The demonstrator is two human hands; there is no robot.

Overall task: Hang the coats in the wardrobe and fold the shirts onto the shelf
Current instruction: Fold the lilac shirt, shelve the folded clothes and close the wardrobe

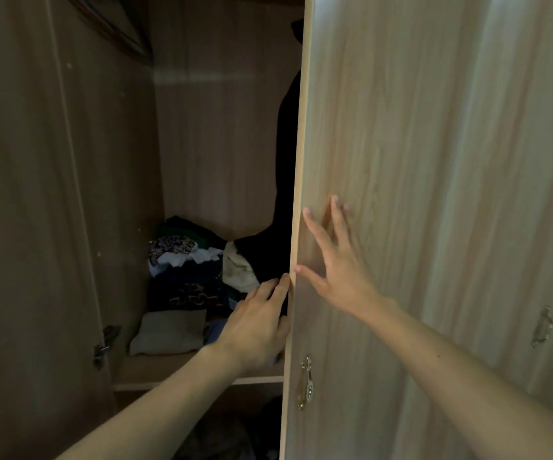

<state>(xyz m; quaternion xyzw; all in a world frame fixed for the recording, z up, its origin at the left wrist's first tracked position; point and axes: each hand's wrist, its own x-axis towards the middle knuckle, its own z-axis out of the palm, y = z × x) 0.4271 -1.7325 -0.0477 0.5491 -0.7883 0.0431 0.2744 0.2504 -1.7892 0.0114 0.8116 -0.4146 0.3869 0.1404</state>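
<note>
Hands both on wardrobe door (434, 161). Left hand (258, 323) curls its fingers round the door's free edge; right hand (331, 260) lies flat, fingers spread, holding nothing. Dark coat (285, 161) hangs just beyond the left fingertips, partly hidden. Folded clothes (182, 277) heaped on shelf (155, 370) left of that hand. Judgement: soft, limp fabric; lift from beneath.
</note>
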